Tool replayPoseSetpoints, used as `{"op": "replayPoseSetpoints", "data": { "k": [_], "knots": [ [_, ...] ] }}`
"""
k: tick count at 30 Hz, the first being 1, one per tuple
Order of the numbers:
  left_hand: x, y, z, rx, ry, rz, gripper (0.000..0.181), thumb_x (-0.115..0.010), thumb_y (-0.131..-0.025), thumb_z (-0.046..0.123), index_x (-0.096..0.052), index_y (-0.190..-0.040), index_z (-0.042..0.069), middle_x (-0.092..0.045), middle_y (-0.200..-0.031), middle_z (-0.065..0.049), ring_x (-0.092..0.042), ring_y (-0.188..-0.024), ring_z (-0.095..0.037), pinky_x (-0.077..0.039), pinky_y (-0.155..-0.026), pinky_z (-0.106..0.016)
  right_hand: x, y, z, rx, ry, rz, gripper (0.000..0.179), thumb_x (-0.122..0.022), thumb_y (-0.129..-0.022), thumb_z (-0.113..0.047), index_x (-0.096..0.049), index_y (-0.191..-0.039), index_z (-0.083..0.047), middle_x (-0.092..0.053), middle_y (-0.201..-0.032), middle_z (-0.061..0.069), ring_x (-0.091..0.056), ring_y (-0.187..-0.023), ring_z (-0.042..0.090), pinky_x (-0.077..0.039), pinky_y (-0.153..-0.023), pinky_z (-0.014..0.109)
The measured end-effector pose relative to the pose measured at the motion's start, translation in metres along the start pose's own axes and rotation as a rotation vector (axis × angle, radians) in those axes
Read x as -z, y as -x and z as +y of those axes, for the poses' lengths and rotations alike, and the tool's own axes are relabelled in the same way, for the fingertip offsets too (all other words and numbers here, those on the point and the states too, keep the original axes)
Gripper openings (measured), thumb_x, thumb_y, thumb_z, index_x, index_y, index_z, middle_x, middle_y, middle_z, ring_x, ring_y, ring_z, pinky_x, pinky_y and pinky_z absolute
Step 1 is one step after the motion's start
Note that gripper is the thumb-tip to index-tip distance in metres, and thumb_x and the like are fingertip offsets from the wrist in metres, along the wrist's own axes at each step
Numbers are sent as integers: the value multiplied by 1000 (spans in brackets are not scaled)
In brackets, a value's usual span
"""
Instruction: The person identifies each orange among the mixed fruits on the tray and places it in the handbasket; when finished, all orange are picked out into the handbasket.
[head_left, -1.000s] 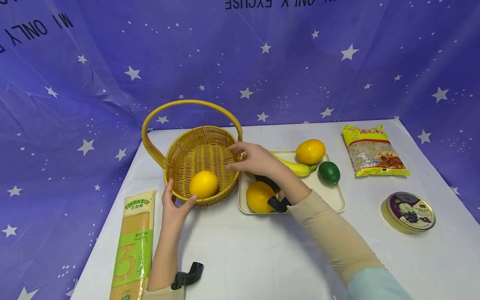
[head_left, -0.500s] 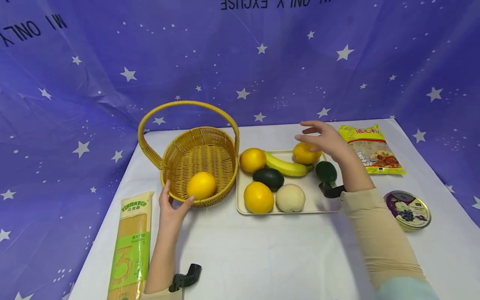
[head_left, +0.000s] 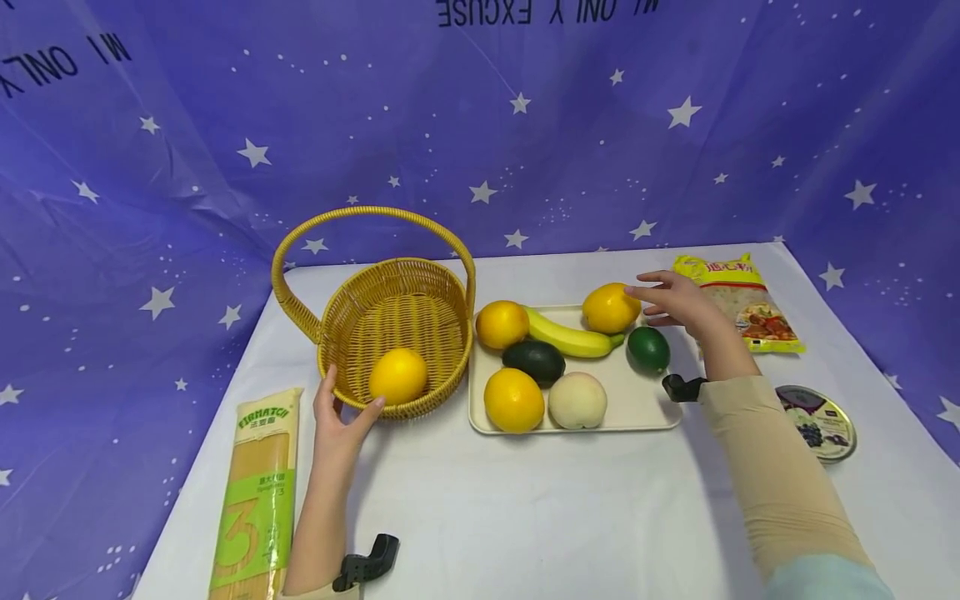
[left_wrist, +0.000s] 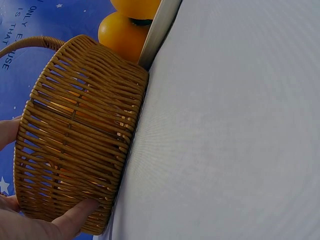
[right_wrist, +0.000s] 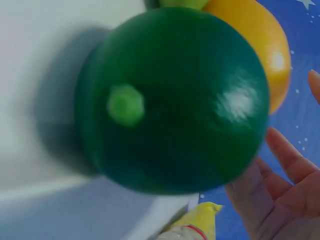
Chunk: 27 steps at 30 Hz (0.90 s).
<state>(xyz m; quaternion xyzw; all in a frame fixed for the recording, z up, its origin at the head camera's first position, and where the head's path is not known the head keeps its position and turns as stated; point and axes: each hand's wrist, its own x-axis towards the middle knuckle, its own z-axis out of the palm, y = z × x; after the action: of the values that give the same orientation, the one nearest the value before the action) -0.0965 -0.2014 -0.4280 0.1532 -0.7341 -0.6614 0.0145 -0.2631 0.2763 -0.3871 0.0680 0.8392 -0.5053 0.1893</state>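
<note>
On the left, a woven yellow-brown basket (head_left: 427, 321) with a tall handle holds one yellow-orange fruit (head_left: 399, 377). My left hand (head_left: 339, 429) grips the basket's near-left side; in the left wrist view its thumb lies along the wicker wall (left_wrist: 80, 135). My right hand (head_left: 686, 307) is over the back right of the cream tray (head_left: 633, 404), fingers spread and holding nothing. Its fingertips are right at a yellow oval fruit (head_left: 609, 308). Below them lies a dark green fruit (head_left: 648, 350), which fills much of the right wrist view and partly covers the hand there.
Also on the tray are a banana (head_left: 573, 337), two oranges (head_left: 502, 324), a blackish-green oval fruit (head_left: 534, 361) and a pale peach (head_left: 577, 400). A spaghetti pack (head_left: 255, 500) lies left, a yellow food bag (head_left: 750, 308) and a round tin (head_left: 821, 425) right.
My right hand has left the basket's right rim, swung right across the tray and lowered beside the yellow oval fruit. My left hand keeps its place at the basket.
</note>
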Motion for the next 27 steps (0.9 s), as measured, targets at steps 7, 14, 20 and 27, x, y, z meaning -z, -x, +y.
{"op": "replayPoseSetpoints", "data": {
  "k": [7, 14, 20, 27],
  "knots": [
    [1, -1, -7, -29, -17, 11, 94, -70, -90, 17, -4, -157, 25, 11, -159, -3, 0, -145, -25, -22, -113, -46, -9, -14, 2, -14, 29, -7, 90, -64, -87, -54, -25, -152, -5, -28, -148, 29, -50, -115, 40, -49, -93, 40],
    [1, -4, -12, -62, -24, 31, 94, -72, -88, 18, -8, -156, 23, 8, -159, -6, -2, -145, -29, -23, -112, -49, -17, -23, 6, -44, 25, -49, 93, -64, -84, -60, -28, -150, -7, -37, -141, 23, -57, -98, 28, -51, -90, 39],
    [1, -5, -12, -44, -16, 19, 95, -71, -89, 17, -5, -156, 26, 9, -159, -3, -1, -145, -26, -22, -113, -47, -23, -27, 8, -22, -46, -70, 89, -64, -86, -56, -28, -149, -4, -39, -137, 24, -60, -87, 19, -56, -77, 32],
    [1, -5, -11, -40, 5, 14, 94, -70, -90, 14, -4, -156, 26, 9, -159, -2, -1, -145, -24, -22, -113, -46, -23, -25, 11, -28, -73, -33, 86, -65, -85, -56, -33, -146, -5, -40, -135, 22, -60, -83, 17, -56, -75, 32]
  ]
}}
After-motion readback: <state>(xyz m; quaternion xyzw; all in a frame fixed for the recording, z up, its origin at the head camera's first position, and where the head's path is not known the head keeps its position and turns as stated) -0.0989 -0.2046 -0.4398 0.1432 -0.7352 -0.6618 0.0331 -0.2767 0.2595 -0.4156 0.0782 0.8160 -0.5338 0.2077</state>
